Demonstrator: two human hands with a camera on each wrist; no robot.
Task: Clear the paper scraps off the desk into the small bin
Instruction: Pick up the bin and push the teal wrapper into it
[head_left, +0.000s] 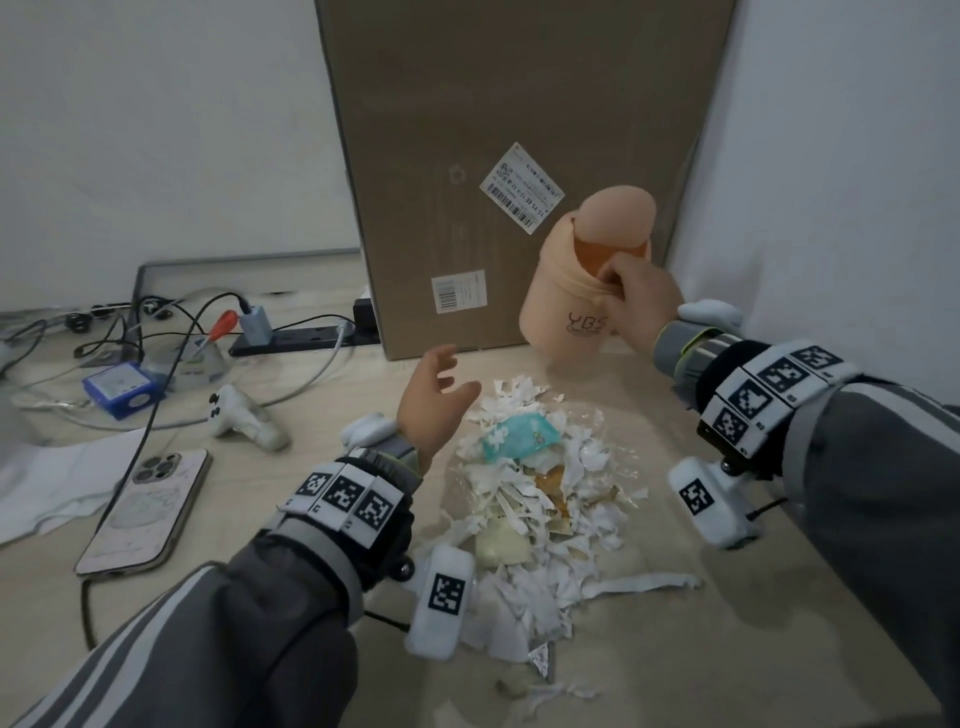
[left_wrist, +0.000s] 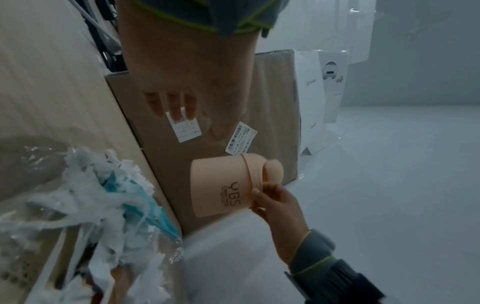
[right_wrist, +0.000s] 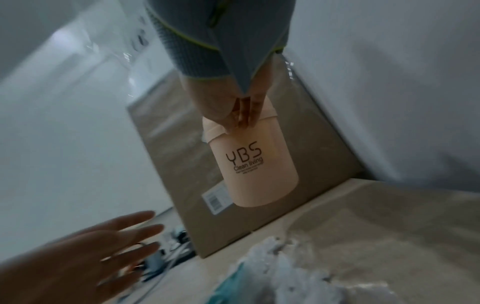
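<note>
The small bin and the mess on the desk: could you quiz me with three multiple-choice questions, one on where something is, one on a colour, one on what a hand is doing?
1. Where is the small bin?
A. Held up off the desk, in front of the cardboard box
B. Lying on the smartphone
C. Under the paper scraps

2. What colour is the bin?
A. Blue
B. Peach
C. Black

3. What is the left hand doing?
A. Gripping the bin
B. Pinching a scrap
C. Open, holding nothing

Answers:
1 A: the right wrist view shows its base clear of the desk, the right hand gripping its rim.
2 B: its body is peach in every view.
3 C: its fingers are spread beside the paper scraps, with nothing in them.
</note>
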